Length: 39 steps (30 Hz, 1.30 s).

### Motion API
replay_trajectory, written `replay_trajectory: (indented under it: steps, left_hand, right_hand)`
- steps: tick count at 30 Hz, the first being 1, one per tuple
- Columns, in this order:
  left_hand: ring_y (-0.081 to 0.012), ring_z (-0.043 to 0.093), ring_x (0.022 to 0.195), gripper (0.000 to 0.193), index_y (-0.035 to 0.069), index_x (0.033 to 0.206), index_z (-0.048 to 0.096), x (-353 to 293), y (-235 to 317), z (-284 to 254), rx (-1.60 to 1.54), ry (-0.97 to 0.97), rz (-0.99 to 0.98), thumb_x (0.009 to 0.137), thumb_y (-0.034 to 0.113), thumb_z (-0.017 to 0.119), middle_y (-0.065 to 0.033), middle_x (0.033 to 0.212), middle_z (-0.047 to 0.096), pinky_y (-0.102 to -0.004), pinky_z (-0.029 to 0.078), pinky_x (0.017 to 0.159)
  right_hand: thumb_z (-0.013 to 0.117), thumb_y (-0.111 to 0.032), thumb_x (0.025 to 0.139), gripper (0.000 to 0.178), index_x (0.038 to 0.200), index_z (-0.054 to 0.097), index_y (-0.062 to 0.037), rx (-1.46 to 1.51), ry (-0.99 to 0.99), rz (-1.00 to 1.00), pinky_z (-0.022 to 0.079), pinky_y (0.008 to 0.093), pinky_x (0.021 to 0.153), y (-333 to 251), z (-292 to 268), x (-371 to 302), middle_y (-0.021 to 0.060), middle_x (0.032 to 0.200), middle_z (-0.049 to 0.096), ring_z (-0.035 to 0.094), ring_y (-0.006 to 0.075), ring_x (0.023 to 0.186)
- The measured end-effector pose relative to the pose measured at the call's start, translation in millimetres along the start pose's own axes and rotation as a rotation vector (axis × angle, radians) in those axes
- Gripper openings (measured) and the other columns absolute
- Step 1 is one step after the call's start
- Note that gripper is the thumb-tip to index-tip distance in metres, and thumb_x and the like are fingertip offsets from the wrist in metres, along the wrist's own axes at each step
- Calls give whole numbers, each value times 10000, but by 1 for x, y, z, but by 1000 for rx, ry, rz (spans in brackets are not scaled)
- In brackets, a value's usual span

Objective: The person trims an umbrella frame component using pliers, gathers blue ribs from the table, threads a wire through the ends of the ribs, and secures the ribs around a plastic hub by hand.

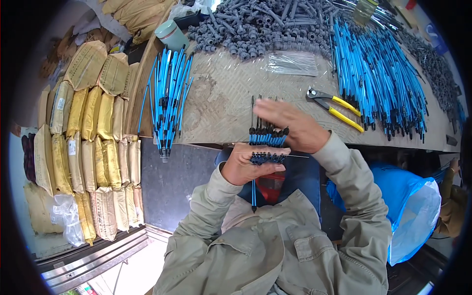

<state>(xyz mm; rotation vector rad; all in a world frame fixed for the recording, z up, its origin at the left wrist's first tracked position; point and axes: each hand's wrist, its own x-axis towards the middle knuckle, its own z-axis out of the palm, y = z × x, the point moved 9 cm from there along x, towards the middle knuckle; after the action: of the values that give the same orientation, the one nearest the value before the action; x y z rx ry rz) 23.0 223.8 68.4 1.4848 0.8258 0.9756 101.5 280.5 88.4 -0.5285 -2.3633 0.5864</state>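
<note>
The left hand (242, 166) has its grip closed around blue rods (268, 139), a thin wire (298, 156) crossing there; the right hand (295, 127) is open, fingers straight, contact unclear.

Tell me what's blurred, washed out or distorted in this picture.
Head view: the right hand blurred, probably by motion, while the pliers look sharper; head view, lower left: a patch washed out to white; head view, outer parts: the table bows toward the rim and the corners go black.
</note>
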Motion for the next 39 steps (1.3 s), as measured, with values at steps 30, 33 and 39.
replay_trajectory:
  steps: [30,33,39]
  left_hand:
    - [-104,589,893,221,-16,1014,645,-4,-11,-9,-322,126,-150,797,28,659,-55,972,660,-251,460,818]
    - [-108,591,896,219,-19,1013,644,4,-11,-9,-311,119,-142,799,26,656,-61,971,661,-254,460,826]
    - [-112,596,889,211,-18,1004,648,-2,-8,-8,-330,125,-144,797,23,654,-68,965,663,-258,465,820]
  right_hand:
    - [577,-105,697,70,672,641,-94,-619,85,297,491,435,686,144,-70,59,126,774,616,604,327,766]
    - [559,-80,700,83,662,632,-73,-543,125,304,496,434,679,147,-74,57,136,784,615,608,331,767]
    - [529,-23,701,96,653,612,-25,-614,52,268,508,421,668,144,-64,63,160,804,610,618,337,763]
